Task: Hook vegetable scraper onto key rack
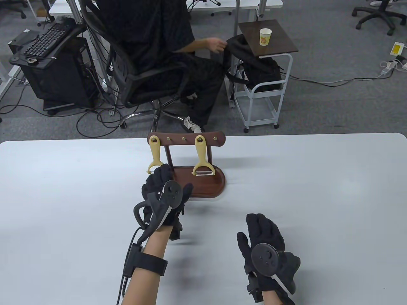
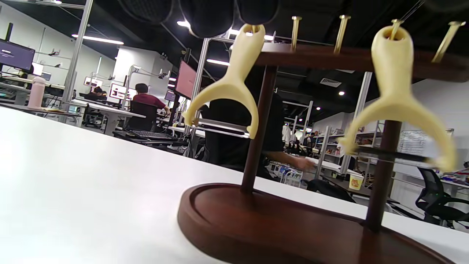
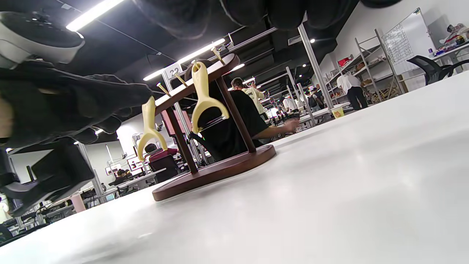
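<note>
A: Scraper on the left hangs from the end peg of the key rack, left hand just below its blade, fingers loose, gripping nothing

B: I'd ease that hand straight back, don't brush the blade. Second scraper hangs further right; right hand rests flat on the table, empty

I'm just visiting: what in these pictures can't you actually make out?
- Table view: the left hand covers the blade end of the left peeler; whether the fingers touch it is unclear.
- Left wrist view: the fingertips are cut off by the top edge.
- Right wrist view: the right hand is a dark blur at the top.
- Left wrist view: the right peeler has a blurred blade.
</note>
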Motion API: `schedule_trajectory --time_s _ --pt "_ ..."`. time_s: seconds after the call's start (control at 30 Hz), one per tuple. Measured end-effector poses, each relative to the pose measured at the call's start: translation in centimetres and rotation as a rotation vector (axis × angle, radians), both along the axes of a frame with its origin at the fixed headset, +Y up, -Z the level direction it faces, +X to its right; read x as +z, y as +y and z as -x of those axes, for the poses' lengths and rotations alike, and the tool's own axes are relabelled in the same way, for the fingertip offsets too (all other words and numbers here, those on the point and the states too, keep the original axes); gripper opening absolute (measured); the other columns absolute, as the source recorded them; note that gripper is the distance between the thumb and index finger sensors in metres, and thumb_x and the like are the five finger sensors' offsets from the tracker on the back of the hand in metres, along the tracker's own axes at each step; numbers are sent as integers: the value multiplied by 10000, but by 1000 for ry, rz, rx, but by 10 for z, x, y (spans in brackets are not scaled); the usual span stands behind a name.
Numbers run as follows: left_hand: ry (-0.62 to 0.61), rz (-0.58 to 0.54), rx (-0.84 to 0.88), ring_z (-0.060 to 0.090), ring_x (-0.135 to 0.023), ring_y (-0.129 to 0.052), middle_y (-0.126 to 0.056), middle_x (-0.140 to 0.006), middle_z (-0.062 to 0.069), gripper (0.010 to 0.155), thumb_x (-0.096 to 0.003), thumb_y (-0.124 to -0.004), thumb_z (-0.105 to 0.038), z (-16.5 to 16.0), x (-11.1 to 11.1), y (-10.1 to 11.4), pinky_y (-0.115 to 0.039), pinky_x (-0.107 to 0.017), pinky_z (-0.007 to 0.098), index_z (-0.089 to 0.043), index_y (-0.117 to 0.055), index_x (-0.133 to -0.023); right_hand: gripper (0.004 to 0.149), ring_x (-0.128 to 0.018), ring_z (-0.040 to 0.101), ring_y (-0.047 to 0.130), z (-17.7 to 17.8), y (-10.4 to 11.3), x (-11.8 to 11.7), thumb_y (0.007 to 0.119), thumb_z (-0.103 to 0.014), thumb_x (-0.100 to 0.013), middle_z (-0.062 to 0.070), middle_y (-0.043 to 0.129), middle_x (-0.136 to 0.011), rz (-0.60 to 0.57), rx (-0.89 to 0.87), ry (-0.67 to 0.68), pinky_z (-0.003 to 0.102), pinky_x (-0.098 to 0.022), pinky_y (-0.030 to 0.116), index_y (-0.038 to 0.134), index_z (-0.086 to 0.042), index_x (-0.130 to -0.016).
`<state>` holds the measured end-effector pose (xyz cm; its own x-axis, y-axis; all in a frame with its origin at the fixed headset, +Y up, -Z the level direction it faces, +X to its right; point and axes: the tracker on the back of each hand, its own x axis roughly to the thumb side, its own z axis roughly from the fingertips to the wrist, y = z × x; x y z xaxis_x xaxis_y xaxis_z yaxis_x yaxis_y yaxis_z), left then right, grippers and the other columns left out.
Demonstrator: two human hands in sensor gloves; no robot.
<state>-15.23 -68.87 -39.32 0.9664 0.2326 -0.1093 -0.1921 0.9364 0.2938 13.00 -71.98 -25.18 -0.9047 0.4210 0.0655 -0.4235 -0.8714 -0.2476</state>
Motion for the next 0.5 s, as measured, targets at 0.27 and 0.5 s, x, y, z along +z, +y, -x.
schedule_trajectory --time_s 0.27,0.5 --pt "-65 -60 -20 325 -1118 -525 -412 -1193 -70 793 -426 -613 -746 25 37 7 -487 -789 615 -391 -346 -1083 561 -1050 432 483 4 -1 -1 629 -413 -614 120 445 -1194 -2 14 28 624 -777 426 486 -184 -1106" --pt "-127 -92 -36 308 -1138 -512 -460 -1199 -92 733 -446 -598 -727 47 72 15 -458 -807 608 -406 -412 -1078 539 -1050 435 486 8 -1 -1 620 -399 -618 109 482 -1185 -2 47 37 627 -774 429 503 -190 -1101"
